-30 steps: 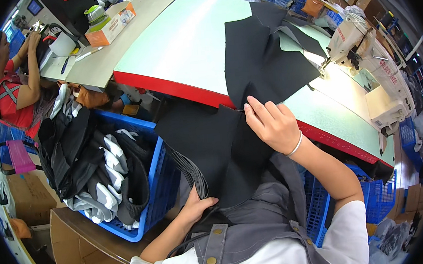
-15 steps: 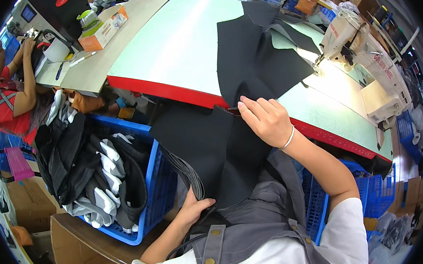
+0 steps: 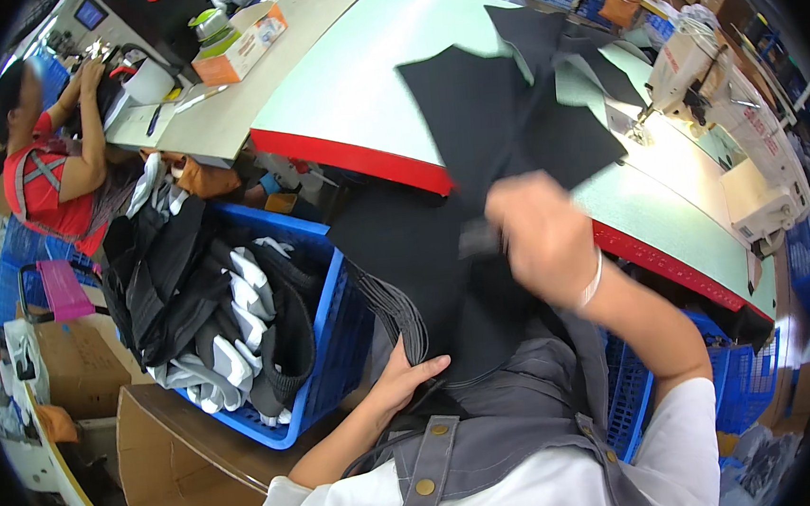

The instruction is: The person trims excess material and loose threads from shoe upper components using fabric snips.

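Observation:
A layered stack of black fabric pieces [image 3: 404, 243] rests over my lap, against the table's red front edge. My left hand [image 3: 413, 374] is closed on the stack's lower left edge, thumb on top and fingers underneath. Above the stack's right side is my right hand [image 3: 542, 237], smeared by motion, its fingers curled in. A small grey blur shows beside those fingertips; what it is I cannot make out. Just beyond the right hand, more black fabric pieces [image 3: 471, 105] lie spread and overlapping on the pale green tabletop [image 3: 344, 86].
A sewing machine [image 3: 696, 78] with its lamp lit stands at the right. Left of me, a blue basket [image 3: 333, 306] holds black, grey and white garments, above an open cardboard box [image 3: 179, 461]. A co-worker in red [image 3: 52, 181] works at the far left, by an orange-and-white carton [image 3: 251, 46].
The whole view has shifted, so the scene sits farther right. My right hand is now blurred, and the black fabric beyond it has changed shape on the table. My left hand keeps its hold.

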{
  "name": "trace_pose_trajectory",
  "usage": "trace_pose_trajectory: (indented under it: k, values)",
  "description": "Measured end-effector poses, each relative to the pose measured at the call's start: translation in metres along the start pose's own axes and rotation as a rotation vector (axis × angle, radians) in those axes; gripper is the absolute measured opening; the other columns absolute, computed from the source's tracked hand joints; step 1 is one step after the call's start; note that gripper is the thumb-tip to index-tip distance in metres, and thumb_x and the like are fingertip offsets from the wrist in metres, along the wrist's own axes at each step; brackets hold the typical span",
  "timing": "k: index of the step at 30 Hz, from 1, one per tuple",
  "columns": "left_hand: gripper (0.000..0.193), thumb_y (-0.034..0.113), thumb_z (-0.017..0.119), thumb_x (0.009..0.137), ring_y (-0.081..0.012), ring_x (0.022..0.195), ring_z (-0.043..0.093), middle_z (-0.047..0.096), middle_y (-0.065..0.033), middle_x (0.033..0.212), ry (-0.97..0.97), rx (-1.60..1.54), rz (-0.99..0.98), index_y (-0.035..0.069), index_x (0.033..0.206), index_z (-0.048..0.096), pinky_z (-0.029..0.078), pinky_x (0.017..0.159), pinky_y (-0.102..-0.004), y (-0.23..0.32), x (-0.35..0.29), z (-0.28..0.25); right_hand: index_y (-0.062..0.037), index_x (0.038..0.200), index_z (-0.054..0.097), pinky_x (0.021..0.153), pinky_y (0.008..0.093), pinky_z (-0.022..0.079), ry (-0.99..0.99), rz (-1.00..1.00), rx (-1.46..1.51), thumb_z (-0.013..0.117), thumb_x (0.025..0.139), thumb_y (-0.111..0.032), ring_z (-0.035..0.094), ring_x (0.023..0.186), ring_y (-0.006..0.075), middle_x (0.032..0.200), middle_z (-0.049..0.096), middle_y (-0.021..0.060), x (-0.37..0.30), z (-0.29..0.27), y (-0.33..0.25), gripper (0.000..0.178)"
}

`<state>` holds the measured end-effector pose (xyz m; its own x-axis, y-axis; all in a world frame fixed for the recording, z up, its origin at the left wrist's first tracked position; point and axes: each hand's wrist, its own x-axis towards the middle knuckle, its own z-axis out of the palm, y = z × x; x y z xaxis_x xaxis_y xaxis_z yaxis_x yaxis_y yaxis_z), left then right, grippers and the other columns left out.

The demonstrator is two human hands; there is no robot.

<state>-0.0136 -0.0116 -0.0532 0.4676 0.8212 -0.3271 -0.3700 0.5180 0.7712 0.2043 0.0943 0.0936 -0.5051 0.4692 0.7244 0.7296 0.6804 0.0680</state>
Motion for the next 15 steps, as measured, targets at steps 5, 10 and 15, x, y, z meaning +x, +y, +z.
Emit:
trace_pose_trajectory:
  k: [5, 10, 15]
  values:
    - [0.092, 0.037, 0.077, 0.076, -0.0195, 0.127, 0.035, 0.038, -0.0097, 0.137, -0.054, -0.043, 0.076, 0.002, 0.142, 0.023, 0.026, 0.107, -0.0327, -0.017, 0.001, -0.011, -0.0008, 0.086, 0.063, 0.054, 0.0244, 0.049, -0.407, 0.019, 0.360, 0.060, 0.065, -0.006, 0.061, 0.072, 0.0173, 0.086, 0.063, 0.0073, -0.081, -0.004, -0.091, 0.022]
    - [0.094, 0.042, 0.077, 0.075, -0.0179, 0.123, 0.037, 0.041, -0.0076, 0.133, -0.053, -0.027, 0.109, 0.002, 0.141, 0.024, 0.029, 0.105, -0.0323, -0.014, 0.002, -0.011, -0.0039, 0.086, 0.062, 0.051, 0.0235, 0.047, -0.235, 0.022, 0.461, 0.061, 0.066, -0.009, 0.056, 0.072, 0.0155, 0.081, 0.058, 0.0046, -0.094, 0.010, -0.112, 0.021]
    - [0.087, 0.041, 0.078, 0.074, -0.0192, 0.118, 0.044, 0.046, -0.0100, 0.127, -0.044, -0.004, 0.148, 0.000, 0.135, 0.031, 0.037, 0.100, -0.0345, -0.014, 0.000, -0.011, -0.0086, 0.082, 0.059, 0.059, 0.0263, 0.049, -0.536, 0.125, 0.482, 0.064, 0.064, -0.011, 0.055, 0.090, 0.0167, 0.088, 0.056, 0.0019, -0.086, 0.010, -0.103, 0.019]
